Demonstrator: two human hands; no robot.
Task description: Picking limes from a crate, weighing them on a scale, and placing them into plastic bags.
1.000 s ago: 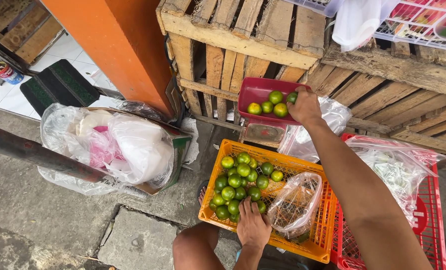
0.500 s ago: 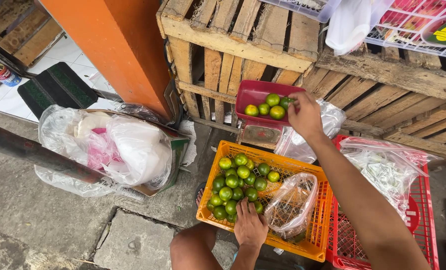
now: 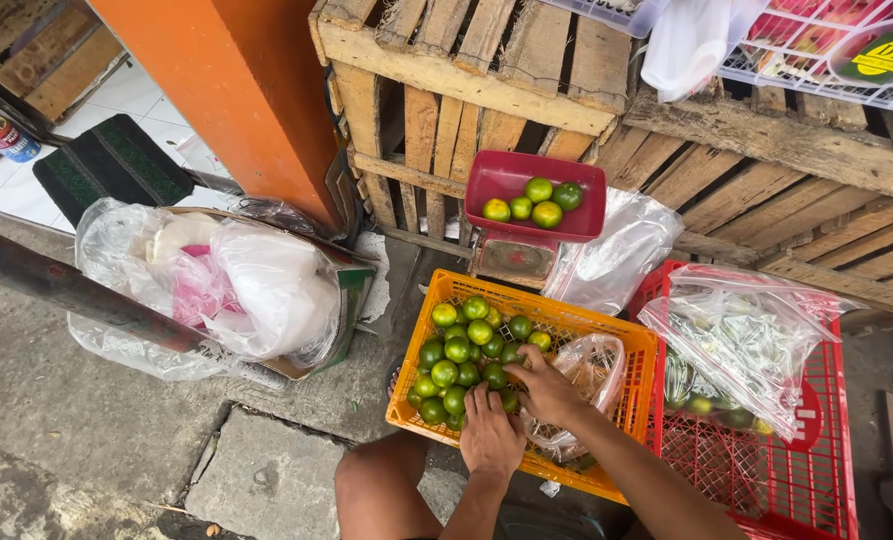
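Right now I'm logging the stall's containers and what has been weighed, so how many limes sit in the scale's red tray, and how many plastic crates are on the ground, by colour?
Limes in the red tray on the scale: 4 (first at)
Orange crate: 1
Red crate: 1
Total: 6 things
Both hands, left hand and right hand, are down in the orange crate.

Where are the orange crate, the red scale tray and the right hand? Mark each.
orange crate (image 3: 634, 352): head view, bare far right rim.
red scale tray (image 3: 491, 180): head view, bare left inside wall.
right hand (image 3: 546, 385): head view, back of the hand over the limes.
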